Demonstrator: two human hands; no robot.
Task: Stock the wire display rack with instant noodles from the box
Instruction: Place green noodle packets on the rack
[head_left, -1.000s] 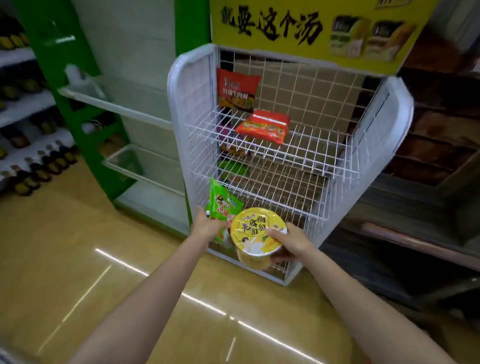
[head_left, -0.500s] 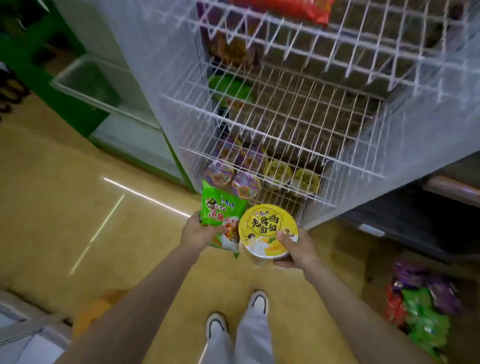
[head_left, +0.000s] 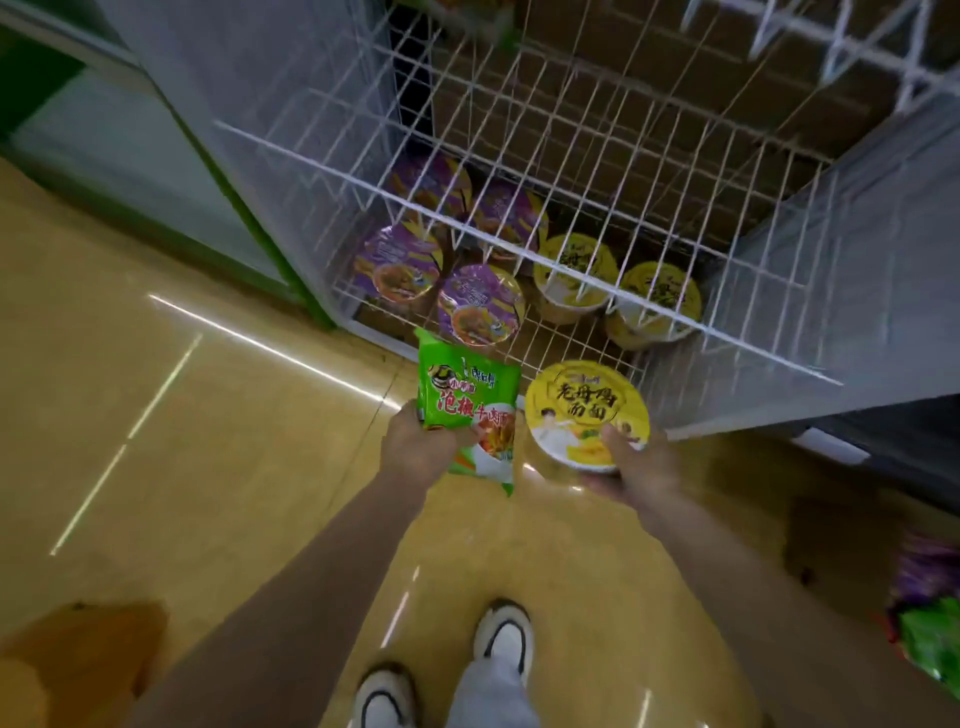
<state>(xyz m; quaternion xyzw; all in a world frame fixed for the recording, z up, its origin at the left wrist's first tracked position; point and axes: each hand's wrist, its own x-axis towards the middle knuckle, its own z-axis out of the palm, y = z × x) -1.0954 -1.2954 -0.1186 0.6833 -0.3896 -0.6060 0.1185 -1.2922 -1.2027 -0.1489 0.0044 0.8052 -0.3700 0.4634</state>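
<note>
My left hand (head_left: 415, 447) holds a green noodle packet (head_left: 467, 410) by its lower left side, the fingers curled around its edge. Beside it, my right hand (head_left: 631, 467) grips a yellow noodle cup (head_left: 587, 410) from below, with the thumb pressed on the lid. Both are above the floor (head_left: 208, 415), just in front of the white wire rack (head_left: 571, 171). On the lowest shelf of the rack stand purple cups (head_left: 480, 304) at the left and yellow cups (head_left: 574, 270) at the right. More packets (head_left: 930, 623) lie at the far right edge.
</note>
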